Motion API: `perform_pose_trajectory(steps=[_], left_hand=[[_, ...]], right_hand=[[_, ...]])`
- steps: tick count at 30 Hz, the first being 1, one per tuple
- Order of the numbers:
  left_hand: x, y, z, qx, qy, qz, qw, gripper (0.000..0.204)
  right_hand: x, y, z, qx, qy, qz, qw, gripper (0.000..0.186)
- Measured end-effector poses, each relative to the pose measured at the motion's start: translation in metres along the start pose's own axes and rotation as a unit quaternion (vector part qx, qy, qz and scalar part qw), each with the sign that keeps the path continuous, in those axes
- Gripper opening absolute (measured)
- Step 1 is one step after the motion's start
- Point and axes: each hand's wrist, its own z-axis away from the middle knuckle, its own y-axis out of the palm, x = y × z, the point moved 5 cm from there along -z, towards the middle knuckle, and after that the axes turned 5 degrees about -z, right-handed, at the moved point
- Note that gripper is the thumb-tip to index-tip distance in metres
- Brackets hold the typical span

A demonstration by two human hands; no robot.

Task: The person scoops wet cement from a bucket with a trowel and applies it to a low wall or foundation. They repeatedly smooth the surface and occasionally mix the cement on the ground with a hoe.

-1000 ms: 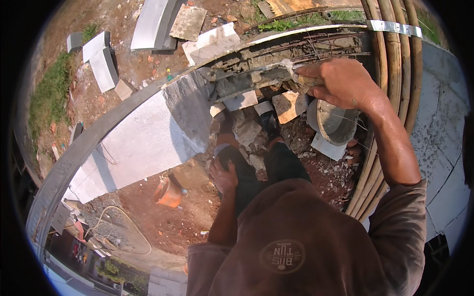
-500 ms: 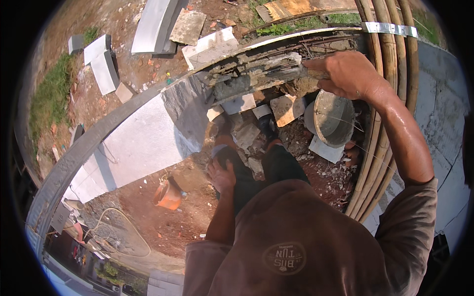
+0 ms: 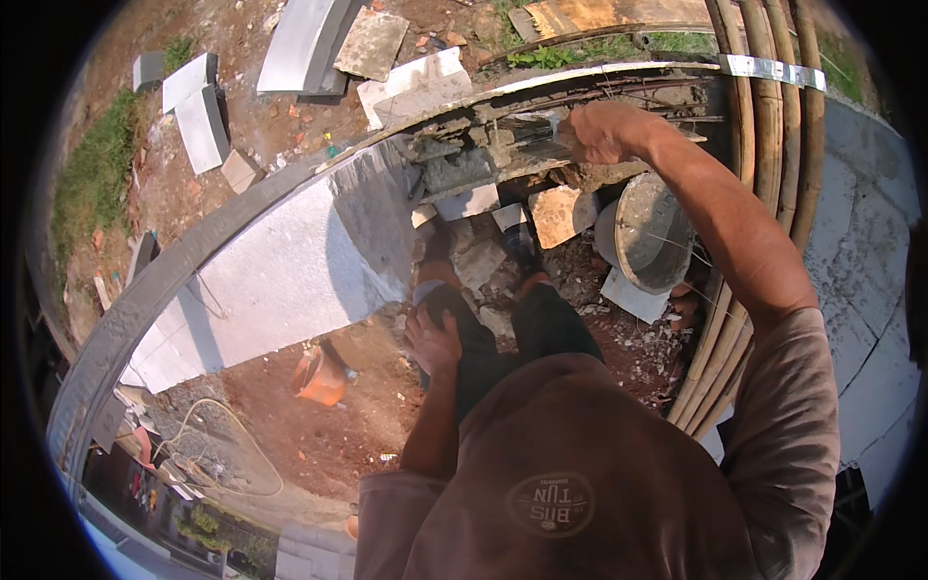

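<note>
My right hand point(image 3: 607, 132) is closed at the rough, mortar-smeared channel point(image 3: 454, 159) along the upper middle, where thin rusty rods run. What its fingers hold is too small to make out; a pale, flat bit shows at their tips. My left hand point(image 3: 433, 340) rests on my left leg point(image 3: 452, 314) with the fingers apart, holding nothing. Below my right forearm a grey bowl point(image 3: 650, 227) with cement residue stands on a pale tile point(image 3: 631, 298). A white block wall point(image 3: 261, 271) adjoins the channel on the left.
Bundled bamboo poles point(image 3: 768, 135) with a metal band rise on the right, beside a grey block surface point(image 3: 855, 290). Loose blocks point(image 3: 203, 135) lie on the dirt beyond the curved edge. Broken slabs point(image 3: 561, 215) surround my feet. An orange bucket point(image 3: 324, 377) sits lower left.
My right hand has moved left along the channel, and its forearm now lies further over the bowl. My left hand stays on my leg.
</note>
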Motion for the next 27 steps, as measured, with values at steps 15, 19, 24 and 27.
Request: perform_pose_trajectory(steps=[15,19,24,27], left_hand=[[-0.005,-0.008,-0.005,0.006,-0.006,0.005,1.0,0.051],[-0.008,-0.008,-0.007,0.002,-0.002,-0.002,1.0,0.05],[-0.004,-0.002,-0.001,-0.007,-0.008,-0.017,1.0,0.05],[-0.006,-0.009,-0.003,-0.012,-0.003,0.004,1.0,0.049]], right_hand=[[-0.032,-0.005,0.033,-0.011,0.016,-0.057,0.998,0.045],[-0.022,0.004,0.037,0.005,0.038,-0.017,0.999,0.047],[-0.012,-0.036,0.099,-0.096,-0.027,-0.028,0.995,0.047],[0.01,-0.061,0.101,-0.052,-0.026,-0.028,0.998,0.046]])
